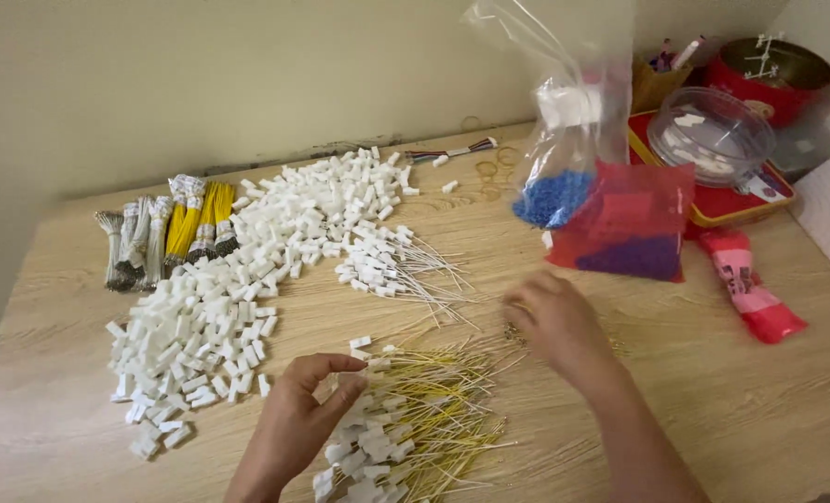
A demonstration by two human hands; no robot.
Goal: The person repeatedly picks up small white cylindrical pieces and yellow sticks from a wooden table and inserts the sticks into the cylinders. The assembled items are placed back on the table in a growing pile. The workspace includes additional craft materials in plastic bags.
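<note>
the left hand (294,424) hovered near the table's (759,410) front edge, thumb and forefinger curved a little apart around a small white connector (348,379), touching the heap of yellow wires with white connectors (415,419). the right hand (556,321) rested palm down toward the middle, fingers loosely bent over thin wire ends; whether it gripped any i could not tell. a broad pile of loose white connectors (247,270) filled the left half, bundled wires (168,233) near the back-left corner. clear bags of beads (601,200) stood by the back-right; bare wood lay along the right front.
</note>
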